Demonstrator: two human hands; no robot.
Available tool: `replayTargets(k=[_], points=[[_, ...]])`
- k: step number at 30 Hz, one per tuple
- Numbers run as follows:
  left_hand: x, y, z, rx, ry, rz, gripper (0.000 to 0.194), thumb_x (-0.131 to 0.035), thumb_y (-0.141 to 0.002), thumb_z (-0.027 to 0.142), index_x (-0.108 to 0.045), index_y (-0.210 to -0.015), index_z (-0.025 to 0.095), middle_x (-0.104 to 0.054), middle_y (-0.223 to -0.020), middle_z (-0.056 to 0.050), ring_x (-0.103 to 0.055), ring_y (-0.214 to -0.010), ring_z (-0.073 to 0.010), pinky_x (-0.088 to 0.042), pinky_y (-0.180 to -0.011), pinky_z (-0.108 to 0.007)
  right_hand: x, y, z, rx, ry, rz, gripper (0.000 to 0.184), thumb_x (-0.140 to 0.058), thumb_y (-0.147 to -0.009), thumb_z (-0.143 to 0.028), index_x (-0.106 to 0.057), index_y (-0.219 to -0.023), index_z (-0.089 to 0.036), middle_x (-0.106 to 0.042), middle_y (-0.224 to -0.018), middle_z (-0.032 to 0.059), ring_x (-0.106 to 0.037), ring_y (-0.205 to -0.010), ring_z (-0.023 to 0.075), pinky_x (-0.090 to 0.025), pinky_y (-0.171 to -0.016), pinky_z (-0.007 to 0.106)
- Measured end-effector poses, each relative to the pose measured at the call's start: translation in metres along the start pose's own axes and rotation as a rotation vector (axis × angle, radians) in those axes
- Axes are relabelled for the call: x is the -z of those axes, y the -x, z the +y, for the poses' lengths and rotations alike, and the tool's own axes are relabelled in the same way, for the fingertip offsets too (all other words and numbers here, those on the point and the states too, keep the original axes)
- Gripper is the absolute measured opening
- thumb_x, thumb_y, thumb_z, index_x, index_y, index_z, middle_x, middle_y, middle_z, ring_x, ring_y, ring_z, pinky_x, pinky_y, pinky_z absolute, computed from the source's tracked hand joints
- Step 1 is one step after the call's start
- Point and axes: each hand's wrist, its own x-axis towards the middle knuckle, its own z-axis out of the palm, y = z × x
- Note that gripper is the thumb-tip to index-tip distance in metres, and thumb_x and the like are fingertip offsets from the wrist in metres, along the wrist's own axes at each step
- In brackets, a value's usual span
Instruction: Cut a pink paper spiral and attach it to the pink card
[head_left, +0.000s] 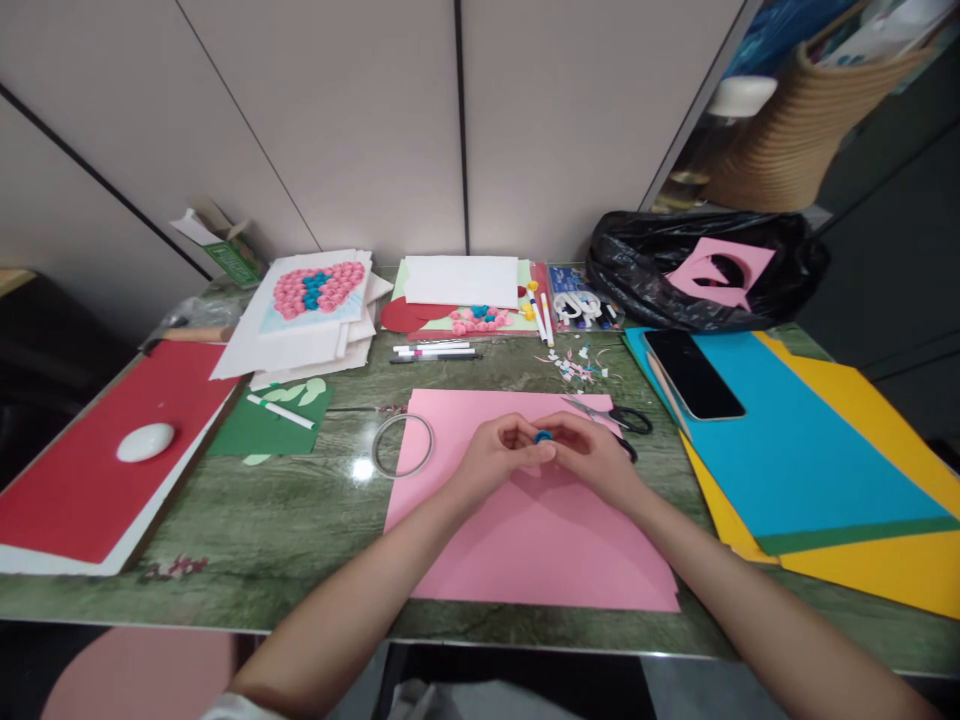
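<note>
Both hands meet above a stack of pink paper (547, 560) on the green table. A small blue rolled paper piece (543, 436) is pinched between the fingertips of my left hand (499, 450) and my right hand (589, 455). Fingers partly cover it. Black-handled scissors (630, 418) lie at the upper right of the pink paper, partly behind my right hand. To the left, a silver ring (375, 455) overlaps the paper's edge.
Paper scraps (576, 368), pens (435, 352) and a sheet of pink and blue paper rosettes (319, 288) lie farther back. Blue paper (780, 460) with a phone (694, 373) is at right, near a black bag (630, 270). Red paper (97, 490) bears a white mouse (145, 442) at left.
</note>
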Motion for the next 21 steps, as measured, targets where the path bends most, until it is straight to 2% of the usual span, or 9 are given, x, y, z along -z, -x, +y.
replayTargets(k=[9, 14, 21], points=[[-0.0002, -0.0001, 0.0019, 0.013, 0.014, -0.006, 0.025, -0.075, -0.064, 0.027, -0.055, -0.072, 0.014, -0.052, -0.061, 0.004, -0.056, -0.056, -0.0093, -0.043, -0.059, -0.023, -0.001, 0.0009, 0.0017, 0.015, 0.05, 0.003, 0.019, -0.062, -0.076, -0.026, -0.064, -0.093, -0.019, -0.069, -0.09, 0.0049, -0.063, -0.083, 0.0195, -0.048, -0.075, 0.032], [-0.0005, 0.0003, 0.0007, -0.003, -0.046, -0.017, 0.027, -0.071, -0.068, 0.035, -0.055, -0.072, 0.014, -0.059, -0.067, 0.001, -0.057, -0.06, -0.0099, -0.044, -0.061, -0.024, -0.0006, 0.0007, -0.0002, 0.025, 0.034, 0.004, 0.016, -0.06, -0.078, -0.03, -0.065, -0.089, -0.019, -0.069, -0.088, 0.0049, -0.063, -0.081, 0.0193, -0.048, -0.074, 0.031], [-0.0035, 0.0014, 0.0056, 0.011, -0.021, 0.01, 0.026, -0.072, -0.067, 0.033, -0.059, -0.077, 0.013, -0.062, -0.067, -0.001, -0.057, -0.063, -0.0103, -0.045, -0.064, -0.024, 0.0015, -0.002, -0.0008, 0.009, -0.025, 0.004, 0.015, -0.06, -0.078, -0.03, -0.064, -0.088, -0.019, -0.067, -0.086, 0.0045, -0.062, -0.081, 0.019, -0.048, -0.074, 0.031]])
